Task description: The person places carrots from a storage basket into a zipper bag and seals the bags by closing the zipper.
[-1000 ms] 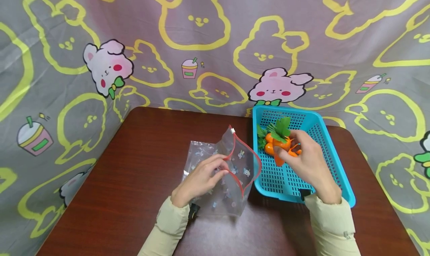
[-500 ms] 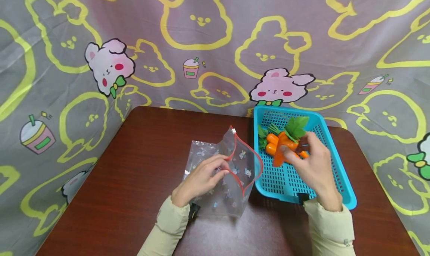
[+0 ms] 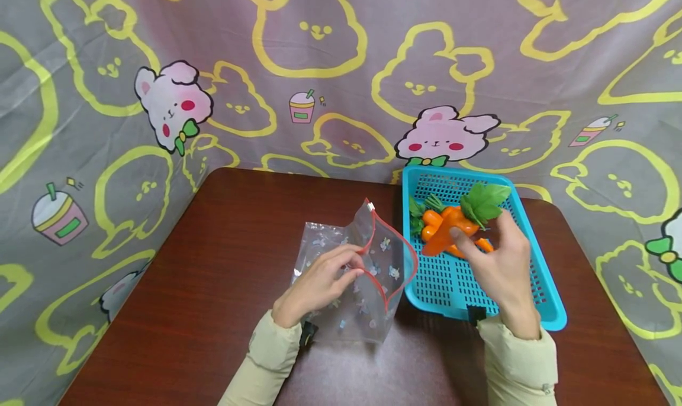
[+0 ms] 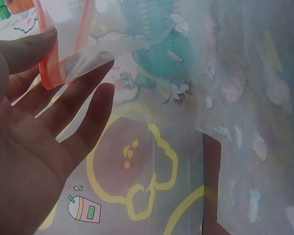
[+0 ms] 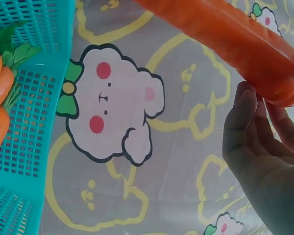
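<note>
Above the basket (image 3: 538,287) rim, right hand (image 3: 498,264) grasping carrot (image 3: 444,233), left hand (image 3: 319,283) pinching bag (image 3: 367,287) mouth open

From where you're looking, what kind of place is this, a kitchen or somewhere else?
Probably not a kitchen: it looks like a small set-up table at home or in a studio. A cartoon rabbit cloth hangs as a backdrop behind the dark wooden table, and the carrots in the blue basket look like toys.
</note>
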### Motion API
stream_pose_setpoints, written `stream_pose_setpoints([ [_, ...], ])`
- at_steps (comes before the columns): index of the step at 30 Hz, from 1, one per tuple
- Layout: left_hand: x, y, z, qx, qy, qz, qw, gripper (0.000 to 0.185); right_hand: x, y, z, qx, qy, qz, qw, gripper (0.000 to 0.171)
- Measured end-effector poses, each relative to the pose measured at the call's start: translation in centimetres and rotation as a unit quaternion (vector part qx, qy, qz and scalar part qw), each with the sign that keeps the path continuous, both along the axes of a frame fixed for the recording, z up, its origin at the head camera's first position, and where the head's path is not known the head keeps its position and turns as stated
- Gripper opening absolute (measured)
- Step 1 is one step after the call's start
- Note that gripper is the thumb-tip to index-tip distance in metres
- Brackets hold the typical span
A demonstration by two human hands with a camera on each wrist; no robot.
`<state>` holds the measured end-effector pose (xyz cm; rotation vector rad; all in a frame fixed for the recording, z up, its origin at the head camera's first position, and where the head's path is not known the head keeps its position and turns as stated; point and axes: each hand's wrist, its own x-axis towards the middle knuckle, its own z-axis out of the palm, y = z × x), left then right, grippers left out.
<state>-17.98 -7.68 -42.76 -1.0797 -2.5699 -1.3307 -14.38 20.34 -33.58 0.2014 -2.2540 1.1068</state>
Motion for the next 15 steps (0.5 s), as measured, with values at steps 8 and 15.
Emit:
stream_pose_setpoints([
  [8,0.00,0.01,0.10,0.004,0.003,-0.005,1.0000,0.007,0.30,-0.09,-0.12,-0.058,0.027,0.015,0.998,0.051],
  [15,-0.01,-0.03,-0.01,0.007,0.004,-0.009,0.9999,0.015,0.32,-0.55,-0.43,-0.109,0.054,0.022,0.992,0.053],
])
